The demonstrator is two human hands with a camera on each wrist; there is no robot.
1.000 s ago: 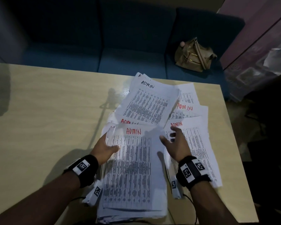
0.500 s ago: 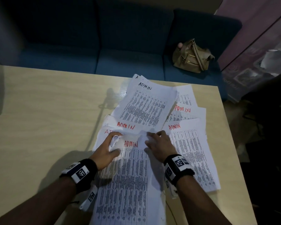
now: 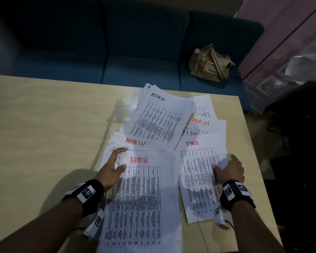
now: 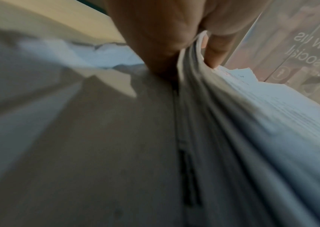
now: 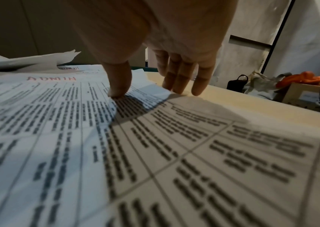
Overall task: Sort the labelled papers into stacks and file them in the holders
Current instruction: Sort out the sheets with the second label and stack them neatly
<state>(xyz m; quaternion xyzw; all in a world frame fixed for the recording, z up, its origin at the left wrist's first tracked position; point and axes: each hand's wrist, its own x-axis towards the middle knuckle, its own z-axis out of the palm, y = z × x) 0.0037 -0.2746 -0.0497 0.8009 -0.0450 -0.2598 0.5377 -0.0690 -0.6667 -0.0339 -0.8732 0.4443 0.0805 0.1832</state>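
Papers [image 3: 140,198] — pinched in left grip [image 3: 113,168].

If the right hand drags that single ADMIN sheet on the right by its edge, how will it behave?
The ADMIN sheet looks thin, so it will probably flop and buckle; its edge already curls under the right hand. It overlaps other papers, so it may drag them along. On the smooth table it should slide easily.
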